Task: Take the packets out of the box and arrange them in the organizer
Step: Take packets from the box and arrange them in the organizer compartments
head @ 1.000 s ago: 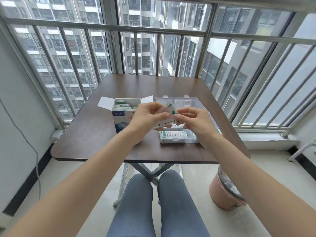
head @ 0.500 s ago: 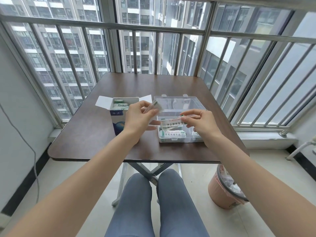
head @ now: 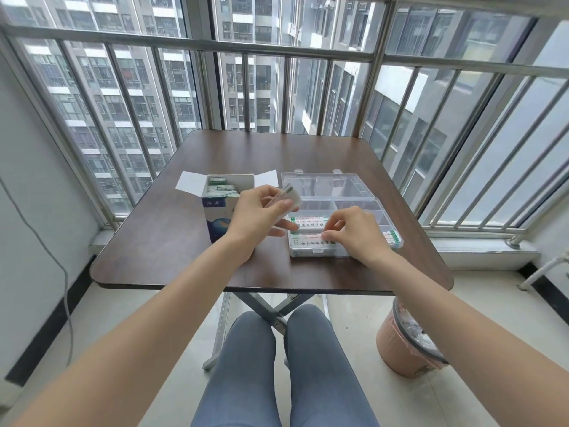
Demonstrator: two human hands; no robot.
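An open white and blue box (head: 215, 208) stands left of centre on the brown table (head: 172, 241), with several packets (head: 220, 188) showing inside. To its right lies a clear plastic organizer (head: 335, 203) with its lid folded back. My left hand (head: 261, 215) grips a few white packets (head: 288, 197) above the gap between box and organizer. My right hand (head: 354, 231) pinches one packet (head: 311, 235) down in the organizer's near left compartment, on top of another packet (head: 308, 221) lying there. More packets (head: 391, 237) sit at the near right.
Metal window bars (head: 277, 94) run along the table's far and right sides. A pink waste bin (head: 406, 343) stands on the floor under the right corner. My knees (head: 277, 349) are below the table's front edge. A grey cable (head: 55, 266) hangs on the left wall.
My hands have parted. The right hand carried one packet down into the organizer's near left compartment, while the left hand stayed raised with the other packets.
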